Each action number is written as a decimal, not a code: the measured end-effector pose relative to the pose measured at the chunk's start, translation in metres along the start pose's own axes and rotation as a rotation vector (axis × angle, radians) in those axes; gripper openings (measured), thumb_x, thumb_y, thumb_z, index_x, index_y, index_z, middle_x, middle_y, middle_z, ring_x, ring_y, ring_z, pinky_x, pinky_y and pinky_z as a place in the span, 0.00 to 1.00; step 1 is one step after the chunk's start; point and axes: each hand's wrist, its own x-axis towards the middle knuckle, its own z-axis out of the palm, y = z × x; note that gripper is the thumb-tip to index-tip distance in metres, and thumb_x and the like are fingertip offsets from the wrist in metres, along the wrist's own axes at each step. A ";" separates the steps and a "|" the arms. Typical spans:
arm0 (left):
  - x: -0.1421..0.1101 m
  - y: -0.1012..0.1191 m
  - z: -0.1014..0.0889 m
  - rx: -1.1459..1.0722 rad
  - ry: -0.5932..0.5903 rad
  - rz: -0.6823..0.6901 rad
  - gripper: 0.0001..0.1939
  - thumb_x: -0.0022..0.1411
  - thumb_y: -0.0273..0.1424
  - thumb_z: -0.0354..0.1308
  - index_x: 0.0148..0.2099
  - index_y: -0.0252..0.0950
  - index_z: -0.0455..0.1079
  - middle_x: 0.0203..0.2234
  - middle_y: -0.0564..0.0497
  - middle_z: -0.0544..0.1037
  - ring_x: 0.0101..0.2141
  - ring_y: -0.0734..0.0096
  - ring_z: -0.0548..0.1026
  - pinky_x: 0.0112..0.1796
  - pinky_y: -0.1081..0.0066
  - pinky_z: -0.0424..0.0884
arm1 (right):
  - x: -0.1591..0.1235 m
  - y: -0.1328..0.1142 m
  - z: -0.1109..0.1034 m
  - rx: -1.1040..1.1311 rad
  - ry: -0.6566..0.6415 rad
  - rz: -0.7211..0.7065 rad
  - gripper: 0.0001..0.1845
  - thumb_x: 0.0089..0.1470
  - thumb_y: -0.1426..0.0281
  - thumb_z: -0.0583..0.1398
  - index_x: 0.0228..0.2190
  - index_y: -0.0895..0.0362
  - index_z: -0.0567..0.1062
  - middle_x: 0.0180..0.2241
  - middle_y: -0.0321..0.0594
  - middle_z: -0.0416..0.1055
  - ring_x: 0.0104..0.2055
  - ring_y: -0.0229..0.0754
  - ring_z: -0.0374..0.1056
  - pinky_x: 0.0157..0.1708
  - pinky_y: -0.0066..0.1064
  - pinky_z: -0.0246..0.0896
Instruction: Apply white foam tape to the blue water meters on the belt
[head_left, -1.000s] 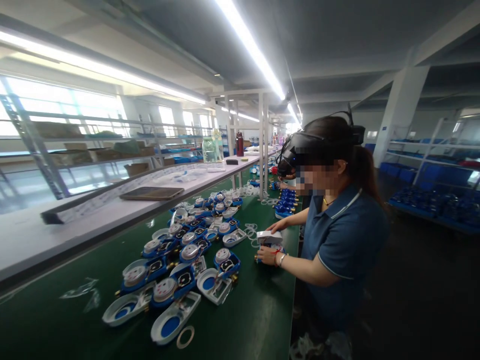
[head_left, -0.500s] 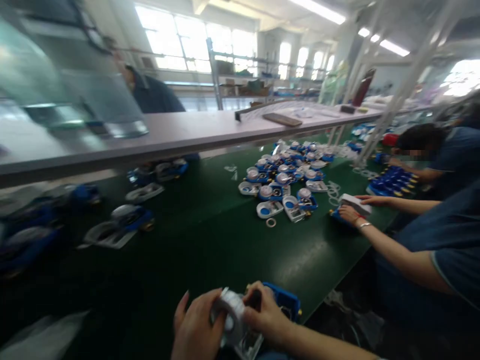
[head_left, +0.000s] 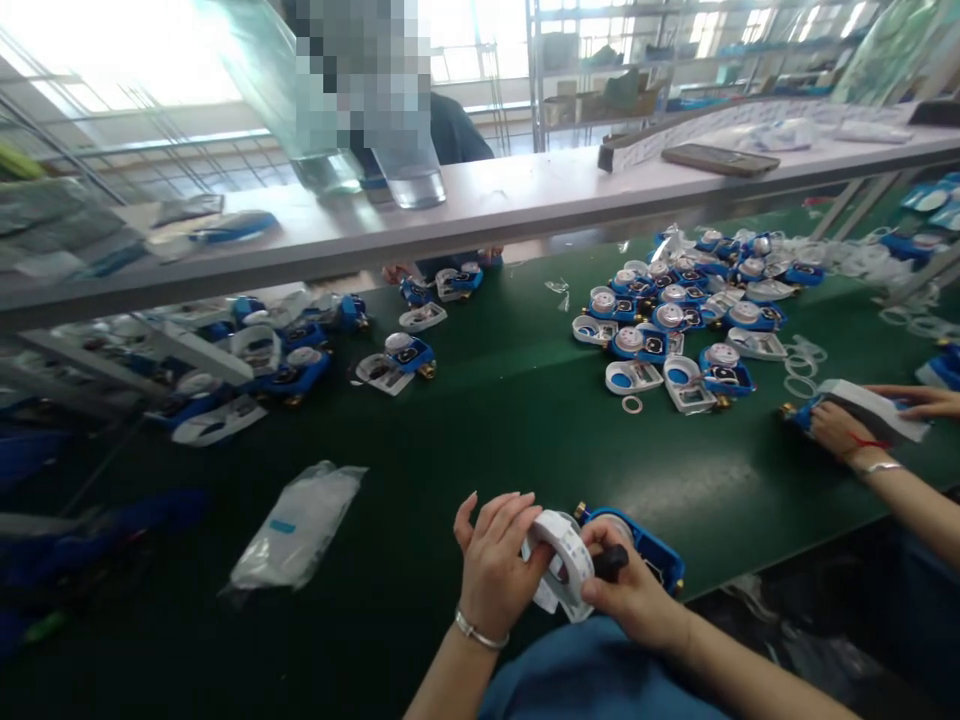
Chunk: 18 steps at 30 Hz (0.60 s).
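At the near edge of the green table (head_left: 525, 410), my left hand (head_left: 495, 565) curls its fingers against a white round cover piece (head_left: 562, 560). My right hand (head_left: 630, 590) grips the same white piece from the right, with a small black part under its thumb. Right behind the hands lies a blue water-meter body (head_left: 645, 545) on the table. Both hands are closed on the white piece, which partly hides the meter.
Heaps of blue-and-white meters (head_left: 675, 320) and loose white rings (head_left: 799, 360) cover the table's right. More meters (head_left: 247, 360) lie left, with a clear plastic bag (head_left: 300, 525). A co-worker's hands (head_left: 847, 430) work at the right. A raised white shelf (head_left: 465, 215) runs behind; another person stands beyond it.
The view has swung left and down from the co-worker to my own hands. They have risen into frame, still holding the white piece over the blue meter.
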 end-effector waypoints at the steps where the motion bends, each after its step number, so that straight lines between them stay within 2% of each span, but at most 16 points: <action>1: 0.000 0.000 0.001 -0.017 -0.003 -0.026 0.09 0.50 0.32 0.60 0.37 0.42 0.70 0.37 0.53 0.78 0.41 0.61 0.73 0.53 0.47 0.50 | 0.000 0.001 0.000 0.014 -0.005 0.007 0.23 0.42 0.60 0.65 0.36 0.54 0.61 0.29 0.34 0.64 0.29 0.35 0.60 0.28 0.27 0.54; 5: -0.007 -0.002 0.008 -0.100 -0.077 -0.077 0.11 0.49 0.28 0.58 0.38 0.39 0.69 0.35 0.52 0.77 0.37 0.65 0.74 0.50 0.53 0.60 | -0.002 -0.001 -0.001 0.052 -0.030 0.021 0.22 0.44 0.62 0.64 0.37 0.53 0.61 0.33 0.37 0.66 0.32 0.36 0.62 0.30 0.28 0.54; 7: -0.011 -0.005 0.011 -0.129 -0.131 -0.144 0.20 0.49 0.27 0.57 0.47 0.37 0.64 0.33 0.51 0.77 0.34 0.68 0.74 0.43 0.61 0.69 | -0.002 -0.001 0.000 0.067 -0.044 0.023 0.21 0.45 0.62 0.63 0.38 0.53 0.60 0.33 0.37 0.67 0.32 0.36 0.62 0.31 0.28 0.55; 9: -0.014 -0.008 0.011 -0.132 -0.194 -0.210 0.29 0.50 0.26 0.56 0.55 0.36 0.56 0.30 0.52 0.76 0.31 0.69 0.74 0.35 0.66 0.72 | -0.002 0.000 0.001 0.078 -0.049 0.019 0.21 0.45 0.62 0.63 0.38 0.53 0.60 0.33 0.37 0.67 0.33 0.37 0.63 0.32 0.28 0.55; 10: -0.015 -0.009 0.010 -0.125 -0.229 -0.212 0.31 0.50 0.26 0.56 0.57 0.37 0.54 0.30 0.52 0.76 0.30 0.69 0.74 0.34 0.67 0.73 | -0.002 0.001 0.001 0.081 -0.047 0.018 0.21 0.45 0.62 0.63 0.38 0.53 0.60 0.33 0.37 0.66 0.34 0.37 0.63 0.32 0.28 0.55; 13: -0.013 -0.012 0.007 -0.114 -0.319 -0.136 0.23 0.53 0.28 0.54 0.52 0.41 0.60 0.36 0.50 0.76 0.35 0.67 0.74 0.38 0.66 0.73 | -0.002 0.006 0.000 0.026 -0.006 0.014 0.19 0.47 0.62 0.62 0.38 0.53 0.60 0.32 0.36 0.65 0.33 0.37 0.63 0.33 0.29 0.57; 15: -0.011 -0.015 0.006 -0.113 -0.329 -0.109 0.19 0.55 0.28 0.53 0.50 0.41 0.62 0.41 0.48 0.74 0.40 0.66 0.73 0.42 0.63 0.72 | -0.001 0.009 -0.004 -0.090 0.063 -0.014 0.16 0.48 0.63 0.60 0.38 0.53 0.62 0.35 0.37 0.65 0.36 0.38 0.63 0.35 0.30 0.58; 18: -0.009 -0.019 0.005 -0.087 -0.307 -0.094 0.19 0.55 0.25 0.52 0.50 0.41 0.63 0.53 0.45 0.64 0.51 0.61 0.66 0.48 0.59 0.68 | 0.000 0.010 -0.015 -0.255 0.167 -0.004 0.15 0.51 0.62 0.57 0.40 0.53 0.63 0.40 0.40 0.63 0.40 0.40 0.62 0.38 0.32 0.59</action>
